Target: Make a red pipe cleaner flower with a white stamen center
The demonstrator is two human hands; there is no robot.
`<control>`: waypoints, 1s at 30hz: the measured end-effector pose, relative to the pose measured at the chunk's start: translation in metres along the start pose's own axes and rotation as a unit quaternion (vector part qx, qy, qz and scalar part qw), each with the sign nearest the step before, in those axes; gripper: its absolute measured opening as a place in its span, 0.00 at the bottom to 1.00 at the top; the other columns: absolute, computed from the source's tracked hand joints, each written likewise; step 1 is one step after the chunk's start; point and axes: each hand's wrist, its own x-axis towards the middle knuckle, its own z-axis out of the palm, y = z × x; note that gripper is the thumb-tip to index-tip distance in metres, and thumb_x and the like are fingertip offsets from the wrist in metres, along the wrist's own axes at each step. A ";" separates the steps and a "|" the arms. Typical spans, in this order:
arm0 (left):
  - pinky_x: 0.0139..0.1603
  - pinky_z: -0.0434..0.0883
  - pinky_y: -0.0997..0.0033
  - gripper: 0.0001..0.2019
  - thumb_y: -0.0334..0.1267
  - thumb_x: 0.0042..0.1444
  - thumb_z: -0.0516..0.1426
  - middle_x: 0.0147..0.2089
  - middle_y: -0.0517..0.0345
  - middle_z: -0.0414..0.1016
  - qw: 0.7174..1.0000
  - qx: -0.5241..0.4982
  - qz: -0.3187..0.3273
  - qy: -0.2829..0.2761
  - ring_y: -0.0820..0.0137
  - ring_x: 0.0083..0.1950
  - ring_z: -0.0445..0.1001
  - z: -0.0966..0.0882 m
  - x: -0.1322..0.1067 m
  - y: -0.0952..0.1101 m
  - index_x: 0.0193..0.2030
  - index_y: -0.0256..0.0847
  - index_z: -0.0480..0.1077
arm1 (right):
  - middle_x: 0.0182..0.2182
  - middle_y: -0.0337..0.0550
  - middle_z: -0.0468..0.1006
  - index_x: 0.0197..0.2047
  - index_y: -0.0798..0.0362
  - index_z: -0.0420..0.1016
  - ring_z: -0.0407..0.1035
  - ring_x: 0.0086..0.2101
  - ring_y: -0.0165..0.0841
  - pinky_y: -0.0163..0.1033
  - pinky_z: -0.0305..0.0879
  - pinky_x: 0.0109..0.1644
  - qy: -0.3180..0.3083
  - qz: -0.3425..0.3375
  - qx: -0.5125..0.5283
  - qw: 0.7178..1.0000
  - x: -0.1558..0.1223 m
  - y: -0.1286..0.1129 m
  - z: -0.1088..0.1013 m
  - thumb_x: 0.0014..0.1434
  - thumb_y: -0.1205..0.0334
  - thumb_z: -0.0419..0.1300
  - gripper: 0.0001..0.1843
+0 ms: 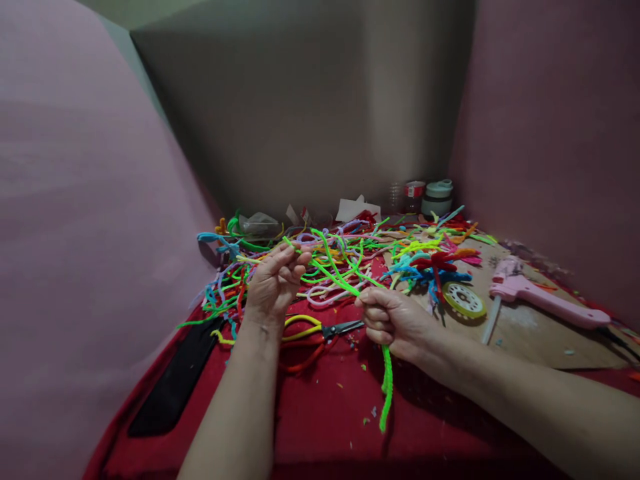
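Bright green pipe cleaners (pixel 336 276) stretch between my two hands above the table. My right hand (pixel 393 320) is closed in a fist around them, and their lower ends hang down below it. At the other end, my left hand (pixel 280 277) pinches the green stems between thumb and fingers. Behind the hands lies a tangled heap of pipe cleaners (pixel 327 295) in many colours. Scissors (pixel 303 337) with yellow and red handles rest on the red cloth between my forearms, blades pointing right.
A pink glue gun (pixel 550 300) lies on a brown board (pixel 540 347) at the right. Beside it is a yellow-rimmed tape roll (pixel 465 301). A black flat case (pixel 173 380) sits at the left edge. Farther back stand a mint-lidded container (pixel 437 198) and a red-labelled bottle (pixel 414 193).
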 end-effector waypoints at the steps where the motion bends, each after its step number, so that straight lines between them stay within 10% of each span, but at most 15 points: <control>1: 0.21 0.70 0.87 0.04 0.24 0.50 0.56 0.28 0.53 0.77 1.000 0.005 0.002 -0.003 0.77 0.26 0.76 0.000 0.000 0.001 0.31 0.32 0.72 | 0.10 0.24 0.46 0.22 0.55 0.63 0.34 0.13 0.18 0.28 0.31 0.15 -0.001 0.000 0.002 1.000 0.000 0.000 0.000 0.44 0.67 0.60 0.07; 24: 0.14 0.53 0.84 0.10 0.27 0.48 0.60 0.13 0.70 0.61 0.961 0.192 0.147 0.133 0.81 0.12 0.60 0.001 -0.002 -0.015 0.22 0.39 0.64 | 0.09 0.23 0.47 0.21 0.53 0.62 0.35 0.12 0.18 0.28 0.31 0.14 0.027 -0.041 -0.063 0.997 -0.010 0.003 0.012 0.42 0.66 0.61 0.09; 30: 0.15 0.57 0.81 0.07 0.37 0.49 0.61 0.19 0.66 0.66 0.970 0.186 0.126 0.091 0.80 0.15 0.62 0.004 0.002 -0.010 0.27 0.39 0.66 | 0.10 0.23 0.46 0.20 0.54 0.63 0.35 0.13 0.18 0.29 0.31 0.15 0.023 -0.068 -0.059 0.996 -0.011 -0.002 0.012 0.42 0.66 0.61 0.08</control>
